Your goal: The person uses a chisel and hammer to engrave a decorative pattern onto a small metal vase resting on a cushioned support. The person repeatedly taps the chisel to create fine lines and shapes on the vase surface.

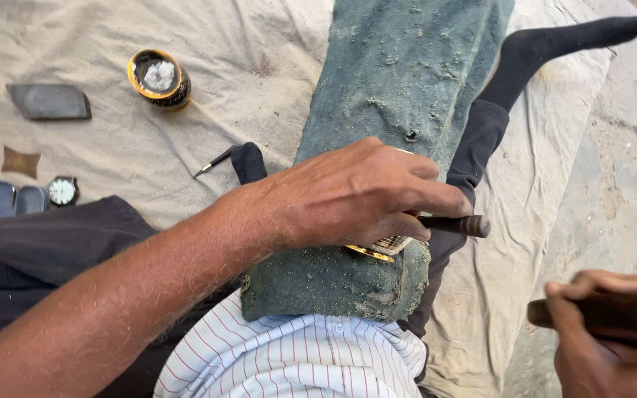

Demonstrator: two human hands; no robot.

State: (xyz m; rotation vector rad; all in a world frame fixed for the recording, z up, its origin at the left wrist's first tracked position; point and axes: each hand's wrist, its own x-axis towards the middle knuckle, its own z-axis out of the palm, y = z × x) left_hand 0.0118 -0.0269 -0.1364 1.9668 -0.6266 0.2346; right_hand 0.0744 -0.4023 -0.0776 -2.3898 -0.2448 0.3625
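Round tin (159,78), dark grey stone (49,102), wristwatch (63,191), small pen-like tool (214,161), beige cloth (186,140)

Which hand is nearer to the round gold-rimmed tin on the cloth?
Left. The left hand rests on the green padded board, below and right of the tin; the right hand is at the far bottom-right corner.

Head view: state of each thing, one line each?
Left hand: pressing a dark tool on a gold-rimmed piece.
Right hand: gripping a wooden handle, raised.
Green pad: lying along the leg.
Tin: open, white lump inside.
Watch: off, face up.
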